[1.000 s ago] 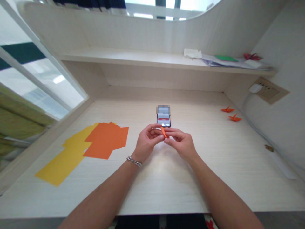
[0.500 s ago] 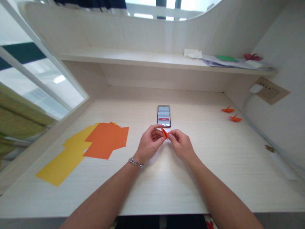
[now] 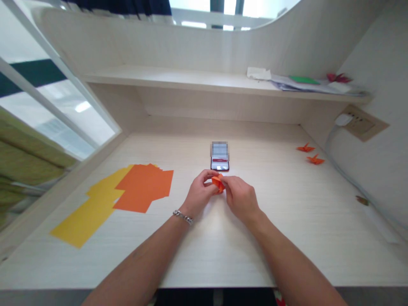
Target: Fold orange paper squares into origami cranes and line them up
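Note:
A small piece of folded orange paper [image 3: 217,182] is held between my two hands, above the middle of the desk. My left hand [image 3: 200,188], with a chain bracelet at its wrist, closes thumb and fingers on the paper's left side. Fingertips of my right hand [image 3: 239,193] pinch its upper right edge. Parts of the paper are hidden behind the fingers. Just beyond the hands lies a phone [image 3: 219,163] with its screen lit. Two folded orange paper cranes [image 3: 315,160] rest at the far right.
Orange paper sheets [image 3: 143,189] overlap yellow sheets [image 3: 79,223] on the left of the desk [image 3: 204,255]. Papers and a red folded paper flower [image 3: 339,77] lie on the shelf [image 3: 178,78]. A cable [image 3: 344,174] runs from the wall socket [image 3: 363,123] along the right side.
The folded paper has turned and spread, showing a broader face than the narrow edge before. My right hand has shifted slightly left, its fingers now over the paper's upper edge.

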Available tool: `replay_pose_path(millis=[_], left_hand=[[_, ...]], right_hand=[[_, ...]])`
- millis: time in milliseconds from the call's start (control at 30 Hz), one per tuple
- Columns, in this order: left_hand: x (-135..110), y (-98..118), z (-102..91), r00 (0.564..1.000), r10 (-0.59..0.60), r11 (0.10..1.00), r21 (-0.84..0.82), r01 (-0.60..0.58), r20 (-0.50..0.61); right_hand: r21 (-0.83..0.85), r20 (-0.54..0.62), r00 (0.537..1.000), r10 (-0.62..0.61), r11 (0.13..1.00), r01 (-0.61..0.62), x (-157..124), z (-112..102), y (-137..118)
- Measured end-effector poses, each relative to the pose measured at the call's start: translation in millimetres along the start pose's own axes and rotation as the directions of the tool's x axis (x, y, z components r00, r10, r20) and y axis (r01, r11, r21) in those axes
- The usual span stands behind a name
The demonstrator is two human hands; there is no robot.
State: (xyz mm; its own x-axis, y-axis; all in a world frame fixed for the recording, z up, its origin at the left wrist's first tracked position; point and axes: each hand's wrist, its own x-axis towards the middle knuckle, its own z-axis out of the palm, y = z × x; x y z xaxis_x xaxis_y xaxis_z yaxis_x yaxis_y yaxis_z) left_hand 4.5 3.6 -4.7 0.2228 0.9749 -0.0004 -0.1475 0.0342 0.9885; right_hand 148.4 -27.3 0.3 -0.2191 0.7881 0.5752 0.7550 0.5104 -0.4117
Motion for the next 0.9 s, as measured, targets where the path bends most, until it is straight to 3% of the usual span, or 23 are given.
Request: replay_pose_path(millis=[200,267,333,400,500,600,733,900], left_hand=[[3.2,-1.7,-1.5,0.998,0.037,0.998,0.053,-0.034,-0.049],[2.7,-0.7,-1.7,0.999,0.022,1.000,0.019,-0.021,-0.031],[1.7,0.0,-1.4,1.000,0.003,1.000,-0.028,-0.003,0.016],[0.5,0.3,-0.8,0.997,-0.003,0.998,-0.061,0.008,0.074],[-0.7,0.6,0.7,0.993,0.007,0.998,-0.067,0.001,0.115],[-0.6,0.7,1.3,0.996,0.040,0.999,-0.021,-0.039,0.081],[-0.2,0.6,-0.4,0.991,0.112,0.989,0.092,-0.119,0.070],[-2.5,3.2,-2.0,0.982,0.187,0.949,0.253,-0.189,0.034]], right_hand=[[0.221,-0.051,0.999,0.019,0.975,-0.007,-1.9,0.4,-6.3],[0.338,-0.086,0.987,0.134,0.936,-0.097,-0.2,-1.5,-3.9],[0.462,-0.093,0.941,0.324,0.852,-0.248,2.7,-2.9,3.4],[0.576,0.012,0.887,0.461,0.722,-0.383,5.4,-2.7,13.9],[0.692,0.273,0.830,0.486,0.500,-0.520,7.1,0.7,26.1],[0.752,0.341,0.792,0.507,0.359,-0.553,6.7,4.3,27.3],[0.797,0.388,0.768,0.510,0.233,-0.557,6.3,4.6,21.4],[0.778,0.456,0.745,0.487,0.188,-0.599,5.3,4.0,20.4]])
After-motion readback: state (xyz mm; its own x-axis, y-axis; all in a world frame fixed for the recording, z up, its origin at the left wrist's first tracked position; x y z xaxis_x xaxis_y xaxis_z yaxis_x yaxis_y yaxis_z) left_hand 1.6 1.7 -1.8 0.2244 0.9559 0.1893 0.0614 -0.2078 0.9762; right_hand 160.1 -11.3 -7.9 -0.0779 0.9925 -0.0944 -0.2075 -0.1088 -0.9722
